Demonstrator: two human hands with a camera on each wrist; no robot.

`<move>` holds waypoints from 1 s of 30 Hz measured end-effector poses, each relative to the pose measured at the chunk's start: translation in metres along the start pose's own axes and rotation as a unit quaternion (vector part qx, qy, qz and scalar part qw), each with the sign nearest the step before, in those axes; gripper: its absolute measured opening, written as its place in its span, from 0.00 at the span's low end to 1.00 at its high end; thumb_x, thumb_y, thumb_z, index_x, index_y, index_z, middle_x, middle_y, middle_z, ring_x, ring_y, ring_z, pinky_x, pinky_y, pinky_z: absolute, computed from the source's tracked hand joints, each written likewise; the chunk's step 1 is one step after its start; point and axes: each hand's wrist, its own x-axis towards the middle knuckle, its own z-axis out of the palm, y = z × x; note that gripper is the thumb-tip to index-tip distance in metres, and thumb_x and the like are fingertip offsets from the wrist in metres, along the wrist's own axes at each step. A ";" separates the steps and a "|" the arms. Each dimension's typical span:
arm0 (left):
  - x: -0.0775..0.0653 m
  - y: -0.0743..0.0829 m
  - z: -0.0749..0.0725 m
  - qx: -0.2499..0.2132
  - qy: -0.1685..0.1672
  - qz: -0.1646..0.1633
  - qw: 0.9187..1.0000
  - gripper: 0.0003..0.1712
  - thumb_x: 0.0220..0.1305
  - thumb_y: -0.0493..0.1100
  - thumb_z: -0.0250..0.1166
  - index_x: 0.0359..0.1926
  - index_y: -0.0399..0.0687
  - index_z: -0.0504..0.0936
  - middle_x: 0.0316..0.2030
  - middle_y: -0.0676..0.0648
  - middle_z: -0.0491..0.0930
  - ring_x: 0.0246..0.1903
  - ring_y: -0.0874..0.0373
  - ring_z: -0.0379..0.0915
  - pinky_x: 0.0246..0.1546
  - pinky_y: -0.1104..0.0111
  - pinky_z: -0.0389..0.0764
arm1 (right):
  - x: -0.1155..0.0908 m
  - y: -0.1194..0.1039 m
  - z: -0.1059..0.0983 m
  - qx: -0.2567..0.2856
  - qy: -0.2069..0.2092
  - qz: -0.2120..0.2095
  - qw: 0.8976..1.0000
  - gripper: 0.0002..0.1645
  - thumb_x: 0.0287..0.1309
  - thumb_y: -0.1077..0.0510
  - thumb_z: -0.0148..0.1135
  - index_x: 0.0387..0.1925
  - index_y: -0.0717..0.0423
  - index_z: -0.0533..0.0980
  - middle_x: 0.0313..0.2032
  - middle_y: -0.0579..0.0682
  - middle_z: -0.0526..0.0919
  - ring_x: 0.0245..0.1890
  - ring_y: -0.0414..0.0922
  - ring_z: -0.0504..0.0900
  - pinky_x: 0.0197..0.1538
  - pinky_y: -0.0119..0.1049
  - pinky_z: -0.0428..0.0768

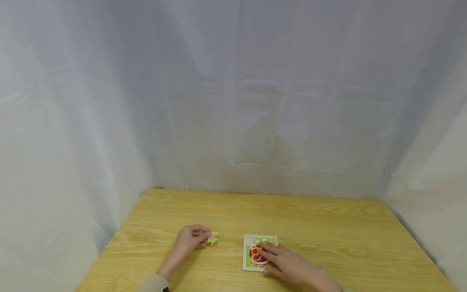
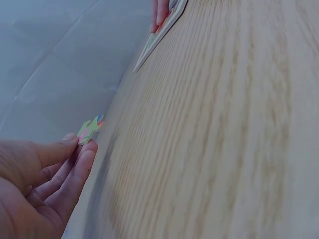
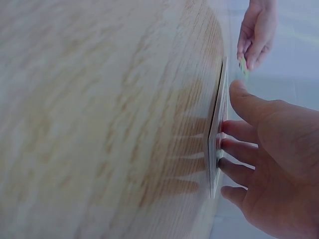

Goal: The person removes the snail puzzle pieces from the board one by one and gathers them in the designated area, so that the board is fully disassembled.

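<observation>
Between thumb and fingers, my left hand point(image 1: 192, 238) pinches a small jigsaw piece point(image 1: 213, 238), light green with pink, blue and orange patches. In the left wrist view the jigsaw piece point(image 2: 88, 130) is held up off the table, its knobbed edge pointing away from the hand. To the right lies a square puzzle board point(image 1: 245, 259) with a pale frame and a red, blue and green picture. My right hand point(image 1: 288, 263) rests its fingertips on that board, fingers spread and fairly straight. The hand covers the board's right part, so some of the picture is hidden.
A wooden table point(image 1: 328, 227) carries the board, which lies near its front middle. White sheeting point(image 1: 233, 101) hangs behind the table's far edge and along both sides.
</observation>
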 end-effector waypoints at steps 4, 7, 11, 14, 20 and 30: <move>0.000 -0.001 -0.007 0.012 0.013 -0.007 1.000 0.06 0.62 0.31 0.70 0.39 0.30 0.86 0.28 0.41 0.86 0.25 0.58 0.83 0.27 0.70 0.86 | 0.000 0.000 0.001 0.005 -0.006 0.008 1.000 0.37 0.72 0.37 0.52 0.71 0.55 0.69 0.71 0.57 0.69 0.69 0.58 0.70 0.66 0.60 0.71; 0.000 -0.002 -0.012 0.015 0.021 -0.017 1.000 0.06 0.63 0.32 0.70 0.40 0.31 0.86 0.28 0.42 0.86 0.25 0.58 0.83 0.28 0.70 0.86 | 0.000 0.000 0.002 0.010 -0.011 0.012 1.000 0.37 0.72 0.36 0.51 0.72 0.55 0.69 0.72 0.56 0.68 0.69 0.58 0.70 0.67 0.59 0.71; 0.001 -0.005 -0.019 0.024 0.034 -0.020 0.999 0.06 0.63 0.32 0.70 0.40 0.31 0.86 0.27 0.43 0.86 0.26 0.57 0.84 0.28 0.69 0.86 | 0.001 0.000 0.001 0.017 -0.018 0.016 1.000 0.38 0.72 0.36 0.51 0.72 0.54 0.68 0.73 0.56 0.67 0.70 0.59 0.69 0.67 0.59 0.70; 0.003 -0.007 -0.025 0.025 0.045 -0.024 0.998 0.06 0.63 0.32 0.70 0.39 0.32 0.86 0.27 0.43 0.86 0.26 0.56 0.84 0.27 0.69 0.86 | 0.000 0.001 0.001 0.021 -0.023 0.019 0.999 0.38 0.72 0.35 0.51 0.72 0.54 0.68 0.73 0.56 0.67 0.70 0.60 0.68 0.67 0.60 0.70; 0.004 -0.009 -0.036 0.033 0.064 -0.035 0.997 0.04 0.64 0.31 0.69 0.39 0.33 0.87 0.27 0.44 0.86 0.26 0.56 0.84 0.27 0.70 0.86 | -0.001 0.001 0.000 0.025 -0.029 0.023 0.999 0.38 0.72 0.36 0.51 0.73 0.54 0.68 0.74 0.56 0.66 0.69 0.62 0.68 0.67 0.59 0.70; 0.006 -0.012 -0.055 0.064 0.079 -0.032 0.994 0.06 0.64 0.32 0.69 0.40 0.32 0.87 0.27 0.44 0.86 0.25 0.58 0.83 0.26 0.71 0.85 | -0.001 -0.002 -0.003 0.017 -0.018 0.012 1.000 0.37 0.73 0.37 0.51 0.72 0.56 0.68 0.73 0.57 0.67 0.69 0.61 0.68 0.66 0.60 0.70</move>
